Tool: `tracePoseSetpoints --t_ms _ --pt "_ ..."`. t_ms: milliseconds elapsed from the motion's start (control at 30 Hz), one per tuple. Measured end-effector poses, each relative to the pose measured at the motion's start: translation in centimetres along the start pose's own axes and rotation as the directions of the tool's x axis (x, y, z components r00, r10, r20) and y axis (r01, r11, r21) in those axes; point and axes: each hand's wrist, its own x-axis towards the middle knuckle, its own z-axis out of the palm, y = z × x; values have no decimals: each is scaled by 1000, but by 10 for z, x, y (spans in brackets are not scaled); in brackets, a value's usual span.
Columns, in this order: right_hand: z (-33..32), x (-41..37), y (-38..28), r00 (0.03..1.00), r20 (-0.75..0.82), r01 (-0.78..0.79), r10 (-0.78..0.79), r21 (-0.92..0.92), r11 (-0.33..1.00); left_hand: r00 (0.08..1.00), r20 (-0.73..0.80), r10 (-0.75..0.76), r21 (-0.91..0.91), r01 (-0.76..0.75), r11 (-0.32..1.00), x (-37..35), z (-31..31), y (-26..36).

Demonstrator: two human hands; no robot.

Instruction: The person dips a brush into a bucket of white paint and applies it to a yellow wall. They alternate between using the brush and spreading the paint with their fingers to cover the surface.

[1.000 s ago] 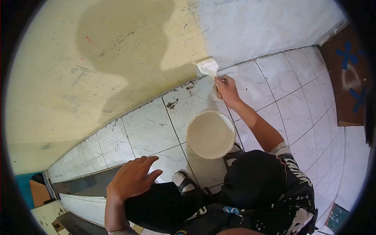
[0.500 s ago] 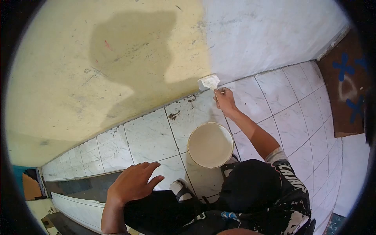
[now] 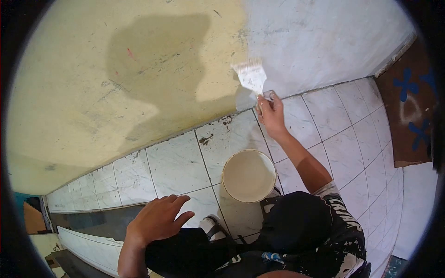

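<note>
From the head camera, looking down, I see my right hand (image 3: pixel 271 116) closed around the handle of a paintbrush (image 3: pixel 250 76); the fingers are curled tight and the thumb is pressed along the handle. The bristles, loaded with white, point up and lie flat against the wall (image 3: pixel 139 69); they sit just above the line where wall meets floor, right on the border between the yellow stretch on the left and the white stretch on the right.

My left hand (image 3: pixel 155 220) holds nothing; it is open, fingers loosely spread and slightly bent, palm down on my knee (image 3: pixel 185 248), which is covered in black cloth.

Between the two arms a round bucket (image 3: pixel 249 175) stands on the tiled floor (image 3: pixel 176 157); it is full of pale paint, and it sits below the right hand and close beside the right forearm, apart from the wall. A shoe (image 3: pixel 211 227) shows just below the bucket, near the left hand's fingertips; dark stains mark the tiles by the base of the wall; at the far right a brown board (image 3: pixel 410 116) carries blue crosses.
</note>
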Motion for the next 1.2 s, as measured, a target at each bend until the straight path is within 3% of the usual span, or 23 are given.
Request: tracePoseSetpoints --t_ms 133,200,267,333,433,567,867,933,967,1100,1200 --pt "-21 12 84 996 -37 -77 78 32 997 1000 18 -18 -12 18 1000 3 -2 0" --pt "-28 3 102 958 -63 -273 279 98 957 1000 13 -3 -2 3 1000 5 -1 -2" --pt "-44 4 132 941 -97 -319 325 69 945 1000 4 17 7 -17 1000 7 0 -1" --pt "-51 2 138 837 -115 -534 535 40 844 1000 24 -3 9 3 1000 7 -1 1" --pt "-56 7 135 845 -130 -530 518 -84 844 998 53 -41 9 41 999 3 -6 9" --pt "-45 27 93 875 -78 -484 479 -92 870 999 32 -44 7 44 999 0 -3 6" --pt "19 -8 -104 974 42 -215 220 -99 971 999 49 -6 26 5 1000 2 -4 6" --pt "28 -17 -125 996 84 -11 19 -98 995 997 77 -22 38 19 999 3 -5 5" --pt "30 -20 -134 994 106 12 -4 -77 997 997 75 -21 35 19 999 2 -5 4" --pt "36 -10 -119 998 46 54 -51 -58 997 998 63 -25 13 25 1000 -2 -4 1" --pt "22 11 -43 995 -19 100 -102 -61 993 999 34 -8 8 8 1000 -6 -2 -3"
